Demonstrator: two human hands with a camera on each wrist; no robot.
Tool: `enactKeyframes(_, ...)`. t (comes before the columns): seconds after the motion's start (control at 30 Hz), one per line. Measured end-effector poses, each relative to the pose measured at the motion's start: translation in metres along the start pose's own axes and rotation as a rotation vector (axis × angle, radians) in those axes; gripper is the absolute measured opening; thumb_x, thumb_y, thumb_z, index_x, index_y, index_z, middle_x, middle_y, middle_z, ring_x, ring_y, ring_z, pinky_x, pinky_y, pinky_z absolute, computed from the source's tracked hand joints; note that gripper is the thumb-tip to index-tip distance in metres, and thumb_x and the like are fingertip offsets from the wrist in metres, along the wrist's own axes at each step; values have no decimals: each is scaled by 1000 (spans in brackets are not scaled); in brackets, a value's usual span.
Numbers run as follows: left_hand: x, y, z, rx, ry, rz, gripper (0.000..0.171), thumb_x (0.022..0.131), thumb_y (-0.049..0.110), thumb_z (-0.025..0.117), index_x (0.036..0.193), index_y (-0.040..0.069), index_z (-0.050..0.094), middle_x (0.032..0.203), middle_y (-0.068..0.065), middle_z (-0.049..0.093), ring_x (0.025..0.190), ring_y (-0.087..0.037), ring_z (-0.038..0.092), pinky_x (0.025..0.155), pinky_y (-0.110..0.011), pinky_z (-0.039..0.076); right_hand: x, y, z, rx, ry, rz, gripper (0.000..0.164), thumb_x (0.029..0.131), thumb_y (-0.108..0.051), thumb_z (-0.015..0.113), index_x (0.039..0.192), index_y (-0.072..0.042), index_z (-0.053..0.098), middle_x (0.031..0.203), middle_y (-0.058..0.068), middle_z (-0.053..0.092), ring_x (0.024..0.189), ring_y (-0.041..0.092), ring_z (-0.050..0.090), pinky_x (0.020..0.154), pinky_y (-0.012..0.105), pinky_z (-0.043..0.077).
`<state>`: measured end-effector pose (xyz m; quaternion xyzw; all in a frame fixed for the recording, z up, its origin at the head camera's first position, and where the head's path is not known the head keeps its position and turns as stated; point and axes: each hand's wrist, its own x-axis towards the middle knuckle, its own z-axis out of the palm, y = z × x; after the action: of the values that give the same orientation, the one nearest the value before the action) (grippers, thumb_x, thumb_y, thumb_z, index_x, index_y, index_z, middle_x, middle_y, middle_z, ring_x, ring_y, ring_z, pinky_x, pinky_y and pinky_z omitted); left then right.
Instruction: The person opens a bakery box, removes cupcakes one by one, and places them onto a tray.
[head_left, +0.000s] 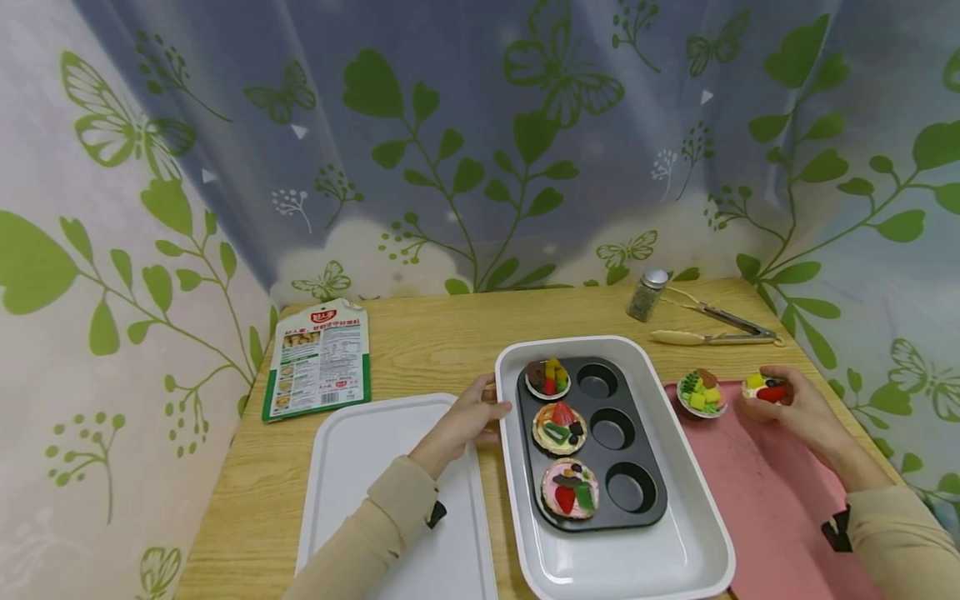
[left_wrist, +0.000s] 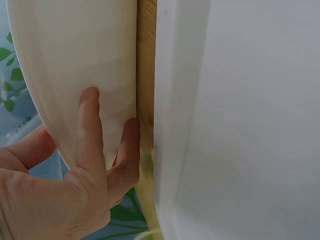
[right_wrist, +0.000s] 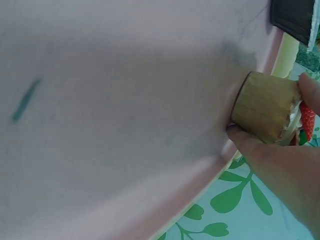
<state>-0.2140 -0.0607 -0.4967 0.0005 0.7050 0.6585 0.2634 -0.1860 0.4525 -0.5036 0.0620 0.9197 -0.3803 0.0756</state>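
Note:
My right hand [head_left: 806,417] pinches a small fruit tart [head_left: 765,388] at the far right part of the pink tray [head_left: 780,483]. In the right wrist view, the tart's brown cup [right_wrist: 267,107] sits between thumb and finger, close over the tray, with a strawberry at its top. Left of it another tart [head_left: 702,393] stands on the pink tray. My left hand [head_left: 468,417] holds the left wall of a deep white tray [head_left: 622,562], thumb at the rim and fingers along the outside [left_wrist: 90,130]. Inside lies a dark muffin pan [head_left: 600,521]; three tarts [head_left: 559,427] fill its left column.
A flat white tray [head_left: 397,500] lies at left, with a green and white food packet [head_left: 318,358] behind it. Tongs [head_left: 720,325] and a spice jar [head_left: 647,294] stand at the back right. A patterned curtain [head_left: 480,150] hangs behind the wooden table [head_left: 442,342].

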Motion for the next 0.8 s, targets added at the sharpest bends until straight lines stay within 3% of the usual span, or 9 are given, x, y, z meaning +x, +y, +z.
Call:
enactKeyframes(0.07,0,1,0,-8,3,-5,63,105,8,58,162,5,32,151,-25,52,117,-35,68,76,-35,65,1,2,0,-10,3,-10,82,105,-33,66,159,11,23,142,37,40,109,28,52,70,13,51)
enactKeyframes(0.23,0,1,0,-6,7,-8,64,105,8,58,162,5,32,152,-25,52,113,-31,68,76,-36,65,1,5,0,-44,20,-67,78,104,-28,68,157,11,27,135,33,47,90,-2,48,68,16,52)
enactKeyframes(0.33,-1,1,1,0,6,-8,64,104,8,59,162,5,32,151,-24,52,110,-28,68,76,-36,64,0,5,-4,-36,19,-95,79,104,-26,69,158,12,26,140,36,46,89,-15,45,69,13,51)
enactKeyframes(0.43,0,0,1,7,9,-12,64,104,8,59,162,6,33,151,-24,53,107,-24,66,75,-34,63,-3,-1,-11,2,26,-94,80,105,-28,66,160,10,23,153,42,34,113,12,63,70,7,47)
enactKeyframes(0.47,0,0,1,9,11,-13,64,104,9,59,162,6,33,150,-24,53,107,-24,66,74,-34,63,-3,-3,-14,14,36,-87,81,106,-30,65,162,9,21,157,43,29,125,26,61,71,6,44)
enactKeyframes(0.57,1,-1,0,9,13,-16,64,104,9,59,162,6,33,150,-23,53,107,-24,66,72,-32,61,-3,-17,-23,53,93,-80,81,107,-37,61,165,1,19,168,35,19,148,60,27,78,3,41)
enactKeyframes(0.63,1,-1,0,11,12,-16,64,104,9,59,162,6,33,150,-24,52,108,-25,66,72,-31,61,-2,-28,-28,81,141,-100,80,107,-38,61,167,-4,18,173,26,19,156,52,22,102,8,43)
enactKeyframes(0.7,1,-1,0,16,10,-15,64,104,9,59,163,6,32,150,-23,52,108,-25,66,72,-31,61,1,-42,-33,96,192,-138,78,107,-37,61,168,-9,20,174,17,23,160,39,22,121,13,34)
enactKeyframes(0.8,2,-1,0,19,10,-15,65,104,9,59,163,6,32,150,-23,52,108,-25,65,71,-30,60,6,-68,-37,116,239,-193,75,107,-33,62,168,-17,21,170,6,31,159,22,27,127,13,27)
